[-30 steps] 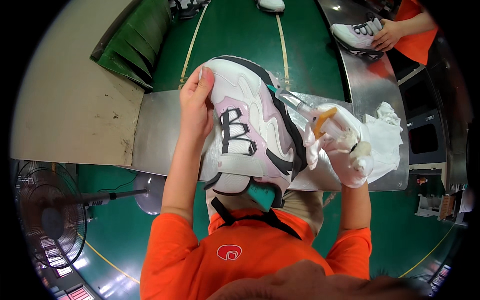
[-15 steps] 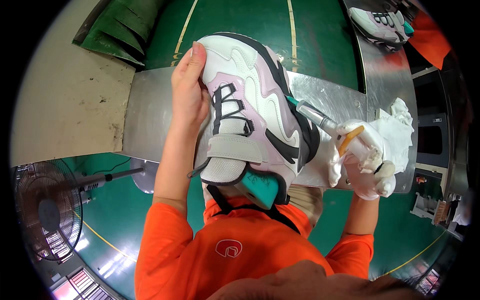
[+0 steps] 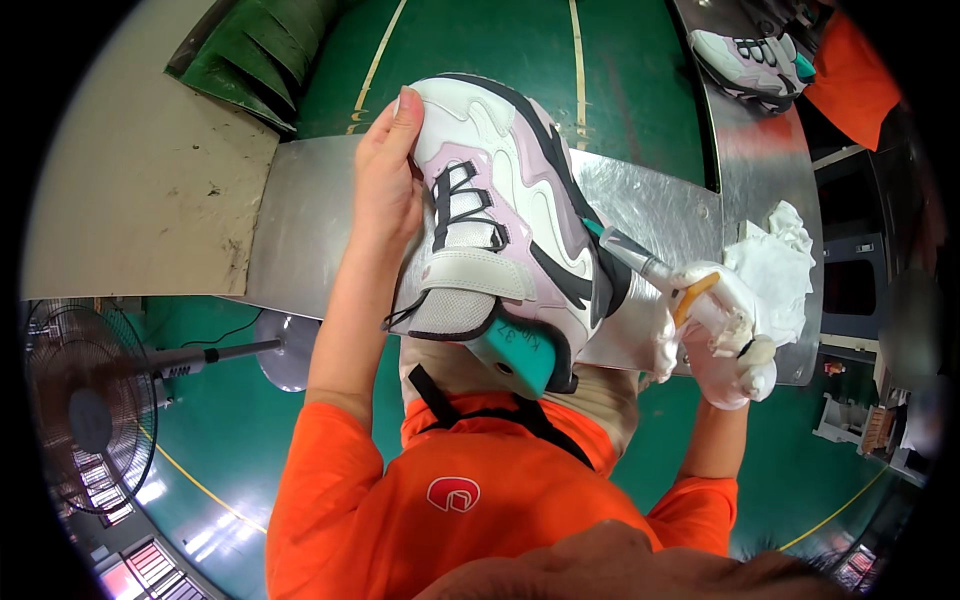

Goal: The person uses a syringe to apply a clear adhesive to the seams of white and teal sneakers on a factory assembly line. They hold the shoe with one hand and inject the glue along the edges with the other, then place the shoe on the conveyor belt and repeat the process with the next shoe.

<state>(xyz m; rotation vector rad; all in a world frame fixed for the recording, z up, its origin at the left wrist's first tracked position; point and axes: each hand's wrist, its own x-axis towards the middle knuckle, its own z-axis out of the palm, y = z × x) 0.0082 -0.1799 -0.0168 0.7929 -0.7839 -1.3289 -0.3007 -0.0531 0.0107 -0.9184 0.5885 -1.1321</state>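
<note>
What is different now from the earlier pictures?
The green tip of the syringe has moved toward the heel of the held sneaker. A co-worker's hand at upper right has let go of another sneaker. The left hand still grips the toe; the gloved right hand still holds the syringe.

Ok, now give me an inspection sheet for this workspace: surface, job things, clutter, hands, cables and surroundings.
Surface: metal bench, shiny.
Job things: shoe, white, lilac and black, with a teal insert in its opening; syringe, green tip at the shoe's side, contact unclear.
Clutter: white cloth on the bench, at the right; second shoe at upper right.
Hands: bare left hand grips the shoe's toe; gloved right hand holds the syringe.
Cables: one thin dark cable near the fan.
Surroundings: fan at left, green flaps at upper left, orange clothing at upper right.
</note>
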